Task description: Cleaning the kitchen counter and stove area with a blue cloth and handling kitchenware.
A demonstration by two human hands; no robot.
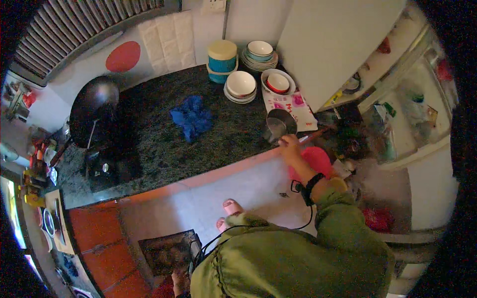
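Observation:
At the counter's right end, my right hand [291,149] grips the near rim of a dark round metal bowl [282,121]. The bowl rests by a white printed bag or sheet [302,111] with pink marks. At the bottom of the view, my left hand [181,282] hangs low by my side, partly cut off, with dark red material [164,289] beside it; whether it holds anything is unclear. Behind the metal bowl, a red bowl [277,83] sits inside a larger white bowl [264,76]. Left of these stands a stack of white bowls and plates [241,85].
A crumpled blue cloth [192,117] lies mid-counter [156,149]. A black wok [95,108] stands at the left. An insulated teal container [222,61] and stacked dishes [259,56] line the back. A pink basin [316,160] is below my right forearm; a dark box-like object [167,251] sits low.

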